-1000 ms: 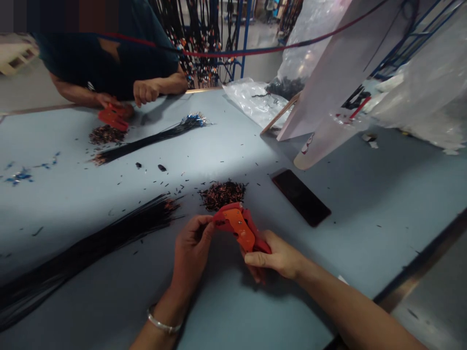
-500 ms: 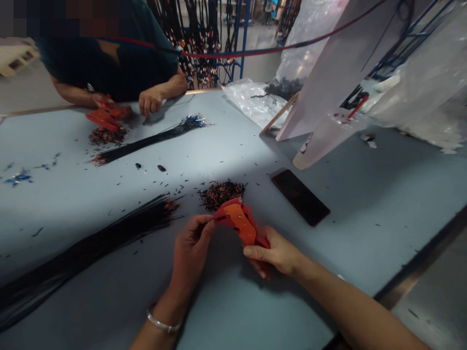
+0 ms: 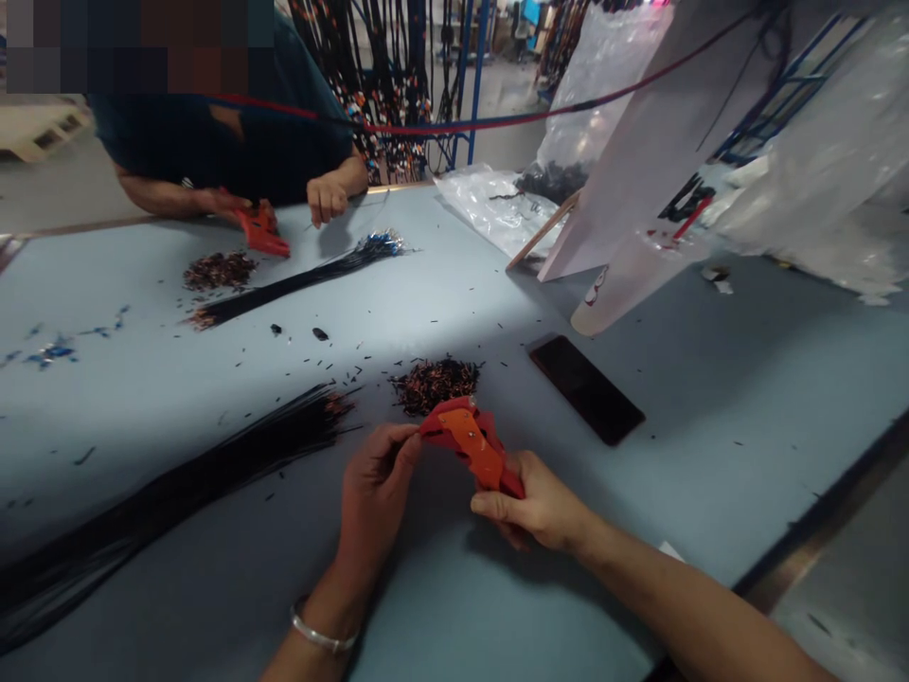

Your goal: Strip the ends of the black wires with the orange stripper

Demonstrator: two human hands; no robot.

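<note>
My right hand [image 3: 536,502] is wrapped round the handles of a red and orange wire stripper [image 3: 472,445], its head pointing up and left. Thumb and forefinger of my left hand [image 3: 380,483] pinch together right at the stripper's jaws, on what looks like a thin wire mostly hidden by the fingers. Just beyond the tool's head lies a pile of short black and copper-coloured scraps [image 3: 436,384]. To the left, a thick bundle of black wires [image 3: 213,474] stretches across the table, with copper-coloured ends nearest my left hand.
A dark phone [image 3: 586,388] lies right of the stripper. Across the table, a co-worker's hand holds another red stripper [image 3: 262,232] near a scrap pile [image 3: 220,272] and smaller wire bundle [image 3: 305,279]. A plastic cup [image 3: 625,275] leans beside a white panel [image 3: 639,133].
The co-worker's red stripper has moved right, away from its scrap pile, and their other hand has shifted right too. My hands and my stripper keep nearly the same pose.
</note>
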